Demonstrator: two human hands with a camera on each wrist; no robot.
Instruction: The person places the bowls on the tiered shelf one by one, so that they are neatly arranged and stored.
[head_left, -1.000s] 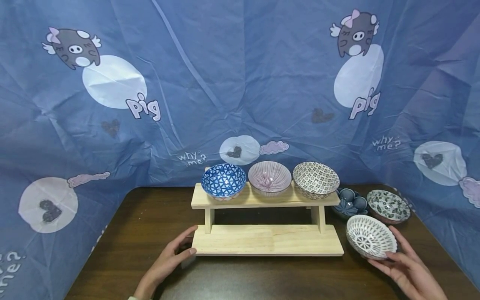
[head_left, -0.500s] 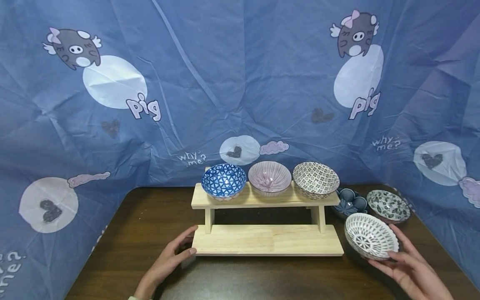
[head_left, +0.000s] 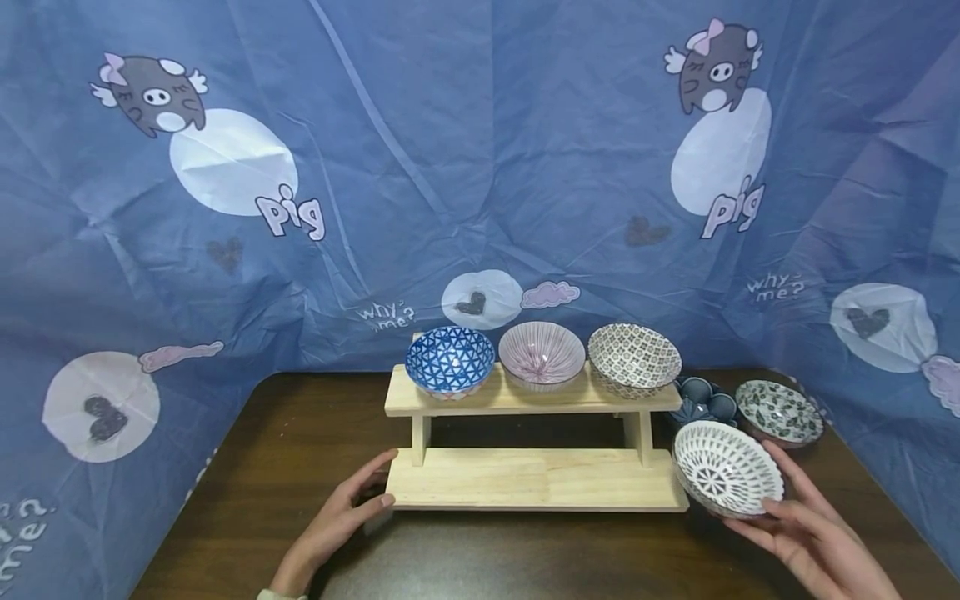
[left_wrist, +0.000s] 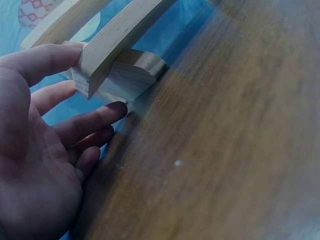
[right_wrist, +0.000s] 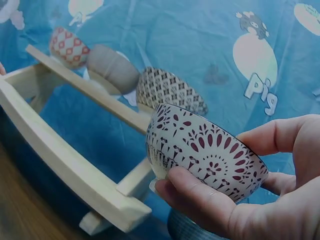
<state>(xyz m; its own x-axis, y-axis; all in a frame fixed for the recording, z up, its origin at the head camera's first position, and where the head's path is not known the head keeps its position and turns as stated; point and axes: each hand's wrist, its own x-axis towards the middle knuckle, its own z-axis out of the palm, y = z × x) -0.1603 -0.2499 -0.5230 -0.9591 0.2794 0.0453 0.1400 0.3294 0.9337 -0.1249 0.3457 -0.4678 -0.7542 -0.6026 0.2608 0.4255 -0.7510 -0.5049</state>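
My right hand [head_left: 817, 525] grips a white bowl [head_left: 727, 468] by its right side, tilted and held off the table, just right of the lower shelf. Its outside shows dark red petal marks in the right wrist view, with fingers beneath and against the wall. My left hand [head_left: 337, 517] holds the left end of a two-tier wooden stand [head_left: 540, 479], thumb at the front corner and a finger at the back corner. On the upper shelf sit a blue triangle-patterned bowl [head_left: 450, 360], a purple-striped bowl [head_left: 542, 354] and a bowl with a dark lattice pattern [head_left: 634, 358].
Right of the stand, a dark blue-grey bowl [head_left: 696, 392] is partly hidden behind the held bowl. A green leaf-patterned bowl [head_left: 780, 412] sits at the back right of the brown table [head_left: 480, 558]. A blue printed cloth [head_left: 420, 167] hangs behind and at the sides.
My right hand has moved slightly left with the white bowl, closer to the lower shelf's right end. My left hand keeps its place on the stand.
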